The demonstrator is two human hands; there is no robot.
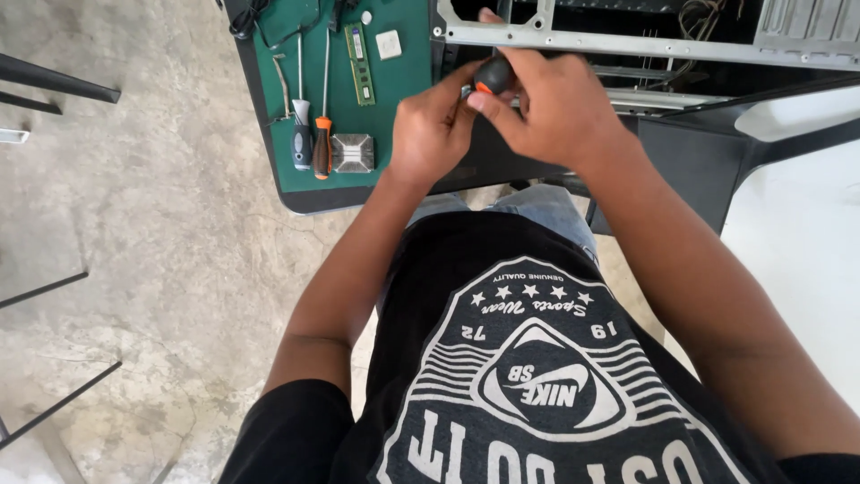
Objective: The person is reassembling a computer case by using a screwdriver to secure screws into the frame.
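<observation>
Lower part of the frame is just our black printed t-shirt (537,376) and both forearms reaching up. Above that, centre-top, our left hand (434,134) and right hand (555,112) come together around a stubby black-and-orange screwdriver handle (493,75). The right hand's fingers are curled tight around it, thumb on the orange end, and the left hand's fingertips are pinched up against it from the left. The shaft is hidden, so we can't tell what the tip touches. Just past the hands sits the open grey metal computer case (627,40), its frame rail across the upper right. Upper left, a green work mat (403,72) holds two long screwdrivers (312,134), a small square metal heatsink (352,152), a green memory stick (360,63) and a small white square chip (389,44).
</observation>
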